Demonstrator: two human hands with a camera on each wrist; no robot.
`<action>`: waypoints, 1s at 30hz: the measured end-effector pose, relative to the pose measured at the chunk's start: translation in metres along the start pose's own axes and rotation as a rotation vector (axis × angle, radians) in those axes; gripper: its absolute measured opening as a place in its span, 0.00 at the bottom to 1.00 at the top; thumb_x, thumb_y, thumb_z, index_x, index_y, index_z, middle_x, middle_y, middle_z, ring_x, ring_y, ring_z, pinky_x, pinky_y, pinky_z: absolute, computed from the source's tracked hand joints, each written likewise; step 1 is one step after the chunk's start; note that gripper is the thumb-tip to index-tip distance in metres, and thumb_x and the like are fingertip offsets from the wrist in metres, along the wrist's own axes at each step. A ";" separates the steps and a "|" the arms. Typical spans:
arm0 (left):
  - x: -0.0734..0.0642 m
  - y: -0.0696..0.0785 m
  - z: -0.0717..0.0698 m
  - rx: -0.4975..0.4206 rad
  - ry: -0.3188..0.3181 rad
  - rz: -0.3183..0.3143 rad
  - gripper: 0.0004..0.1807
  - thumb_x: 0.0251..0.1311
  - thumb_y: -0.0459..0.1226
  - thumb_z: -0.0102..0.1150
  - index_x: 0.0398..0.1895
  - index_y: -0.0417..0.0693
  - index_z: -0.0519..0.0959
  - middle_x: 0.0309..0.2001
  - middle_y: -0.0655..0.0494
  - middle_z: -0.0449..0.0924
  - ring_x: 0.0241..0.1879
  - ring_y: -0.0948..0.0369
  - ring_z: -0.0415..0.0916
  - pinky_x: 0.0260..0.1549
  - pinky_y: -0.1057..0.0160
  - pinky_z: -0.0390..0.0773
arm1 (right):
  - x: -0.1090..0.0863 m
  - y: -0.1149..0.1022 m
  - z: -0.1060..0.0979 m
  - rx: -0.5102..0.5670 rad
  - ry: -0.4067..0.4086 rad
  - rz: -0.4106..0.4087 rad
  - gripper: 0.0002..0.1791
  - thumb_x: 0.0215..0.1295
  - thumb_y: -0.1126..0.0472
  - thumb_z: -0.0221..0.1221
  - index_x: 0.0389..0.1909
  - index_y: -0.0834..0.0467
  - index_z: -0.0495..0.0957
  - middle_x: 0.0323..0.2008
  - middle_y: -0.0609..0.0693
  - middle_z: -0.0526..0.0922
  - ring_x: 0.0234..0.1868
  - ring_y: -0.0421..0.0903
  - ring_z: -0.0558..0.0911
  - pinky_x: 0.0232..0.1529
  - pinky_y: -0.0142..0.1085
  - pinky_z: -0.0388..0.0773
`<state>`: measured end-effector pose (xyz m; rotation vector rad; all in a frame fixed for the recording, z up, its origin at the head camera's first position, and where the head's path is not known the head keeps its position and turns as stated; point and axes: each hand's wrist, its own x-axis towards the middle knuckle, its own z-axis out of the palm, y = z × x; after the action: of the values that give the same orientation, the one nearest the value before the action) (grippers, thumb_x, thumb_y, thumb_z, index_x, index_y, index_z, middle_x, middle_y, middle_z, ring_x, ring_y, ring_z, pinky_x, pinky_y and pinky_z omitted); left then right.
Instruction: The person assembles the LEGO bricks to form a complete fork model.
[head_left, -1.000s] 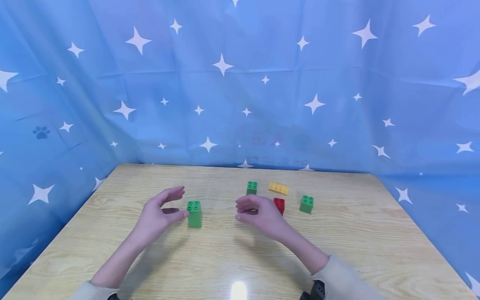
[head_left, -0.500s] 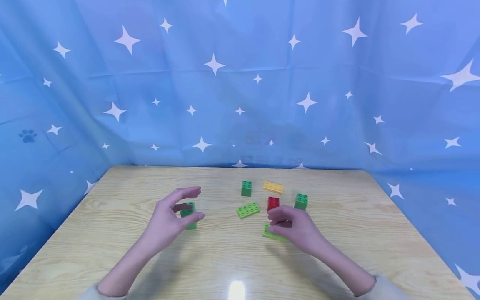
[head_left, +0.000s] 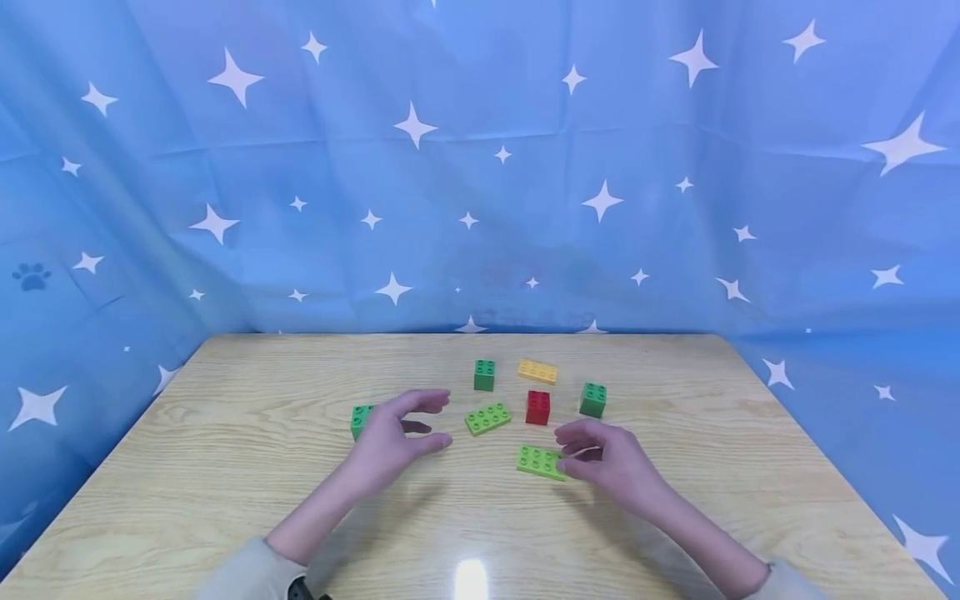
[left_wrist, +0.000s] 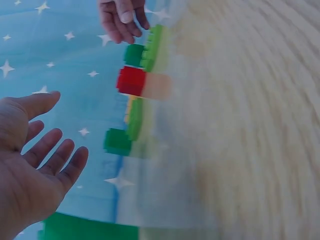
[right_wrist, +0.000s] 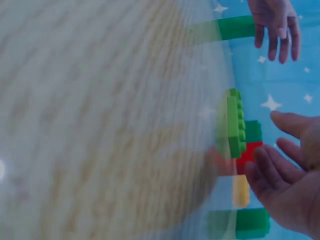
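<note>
My left hand (head_left: 396,437) hovers over the table with thumb and fingers spread apart, nothing between them. It partly hides a tall green block (head_left: 361,419) behind it. My right hand (head_left: 617,467) has loosely bent fingers and holds nothing. Its fingertips overlap the right end of a flat lime-green brick (head_left: 538,461) in the head view. Another flat lime brick (head_left: 487,418) lies farther back, between the hands. A red block (head_left: 537,407) stands just behind the nearer lime brick. In the right wrist view, the palm and fingers (right_wrist: 267,170) are relaxed.
Toward the back of the wooden table (head_left: 300,367) are a small green block (head_left: 484,375), a flat yellow brick (head_left: 537,372) and another green block (head_left: 592,400) to the right. A blue star-patterned curtain (head_left: 480,167) surrounds the back and sides.
My left hand has moved right, past the tall green block. The right hand has shifted right and toward me, uncovering both lime bricks. The head view has turned slightly right.
</note>
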<state>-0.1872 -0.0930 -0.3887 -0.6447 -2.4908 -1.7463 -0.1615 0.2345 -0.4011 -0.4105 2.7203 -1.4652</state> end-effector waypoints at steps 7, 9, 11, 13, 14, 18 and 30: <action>0.017 -0.016 0.018 0.060 -0.067 -0.094 0.29 0.59 0.32 0.73 0.65 0.44 0.78 0.61 0.49 0.80 0.59 0.50 0.77 0.49 0.59 0.83 | 0.001 0.006 0.003 -0.025 -0.015 -0.001 0.26 0.56 0.65 0.74 0.55 0.68 0.80 0.50 0.59 0.86 0.48 0.52 0.85 0.48 0.38 0.84; 0.024 -0.020 0.023 0.069 -0.082 -0.105 0.29 0.59 0.32 0.73 0.65 0.43 0.78 0.61 0.48 0.80 0.59 0.49 0.77 0.49 0.57 0.83 | 0.002 0.007 0.003 -0.040 -0.016 -0.008 0.27 0.55 0.65 0.74 0.56 0.67 0.80 0.49 0.58 0.86 0.48 0.52 0.85 0.48 0.39 0.84; 0.030 -0.023 0.028 0.084 -0.096 -0.106 0.29 0.59 0.32 0.73 0.65 0.42 0.78 0.60 0.47 0.80 0.59 0.48 0.77 0.50 0.56 0.83 | 0.003 0.008 0.004 -0.056 -0.014 -0.009 0.26 0.55 0.65 0.75 0.55 0.67 0.81 0.48 0.56 0.87 0.48 0.51 0.85 0.48 0.40 0.84; 0.035 -0.025 0.032 0.089 -0.108 -0.105 0.29 0.58 0.32 0.73 0.65 0.40 0.78 0.60 0.45 0.80 0.58 0.47 0.77 0.50 0.55 0.83 | 0.004 0.009 0.005 -0.058 -0.020 -0.009 0.26 0.54 0.66 0.75 0.55 0.67 0.81 0.48 0.56 0.87 0.48 0.51 0.85 0.48 0.40 0.84; 0.037 -0.026 0.034 0.093 -0.110 -0.104 0.29 0.58 0.32 0.73 0.64 0.40 0.78 0.59 0.45 0.81 0.58 0.46 0.78 0.51 0.54 0.83 | 0.004 0.009 0.005 -0.059 -0.025 -0.010 0.26 0.54 0.66 0.75 0.55 0.67 0.81 0.47 0.55 0.87 0.48 0.51 0.84 0.48 0.39 0.84; 0.040 -0.028 0.040 0.104 -0.099 -0.101 0.30 0.56 0.31 0.75 0.63 0.38 0.79 0.57 0.43 0.82 0.56 0.45 0.79 0.52 0.51 0.82 | 0.007 0.012 0.007 -0.056 -0.059 -0.011 0.27 0.55 0.66 0.75 0.56 0.66 0.81 0.48 0.55 0.87 0.47 0.50 0.84 0.47 0.36 0.82; 0.052 -0.037 0.051 0.114 -0.068 -0.169 0.29 0.52 0.30 0.77 0.60 0.37 0.80 0.52 0.45 0.83 0.54 0.49 0.80 0.55 0.49 0.79 | 0.009 0.017 0.007 -0.050 -0.083 0.038 0.26 0.54 0.64 0.76 0.54 0.64 0.82 0.46 0.50 0.86 0.43 0.46 0.81 0.43 0.34 0.80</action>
<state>-0.2367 -0.0411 -0.4272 -0.5071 -2.7409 -1.6422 -0.1729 0.2360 -0.4181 -0.4087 2.6896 -1.3422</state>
